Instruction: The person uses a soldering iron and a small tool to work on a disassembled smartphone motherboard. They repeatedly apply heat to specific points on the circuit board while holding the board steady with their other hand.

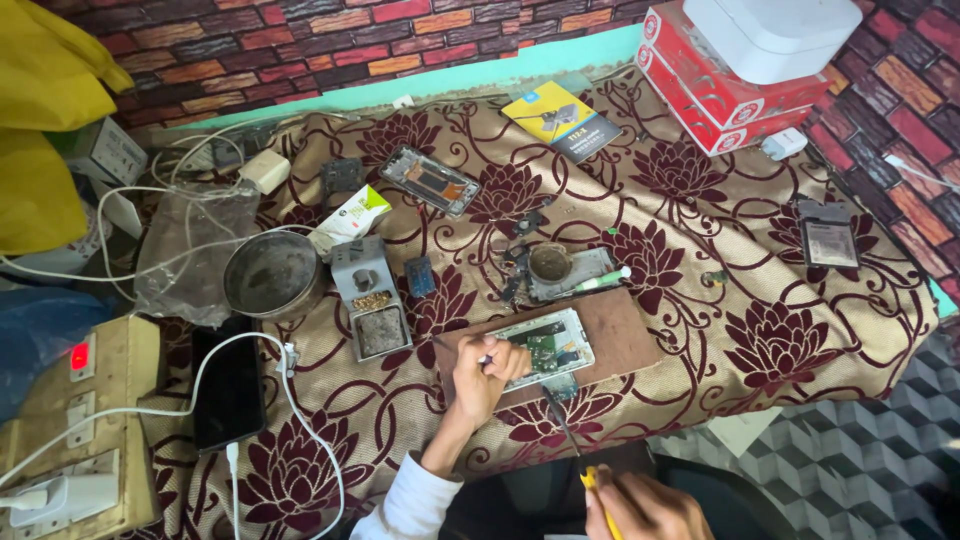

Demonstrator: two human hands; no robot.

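Head view: my left hand (487, 372) pinches tweezers (487, 358) over the opened phone (545, 347).
Right hand (640, 508): grips the soldering iron (572, 440).
Risk: an unsteady tip may scorch the board.

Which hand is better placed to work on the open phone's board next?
Probably the left hand: it already rests on the open phone, a thin tool in its grip. The right hand sits back off the mat, holding a yellow-handled tool.

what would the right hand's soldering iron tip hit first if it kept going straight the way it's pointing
Most likely the opened phone on the brown mat. The right hand holds a yellow-handled iron whose tip aims up at the phone's lower edge, beside the left hand. Depth is unclear.
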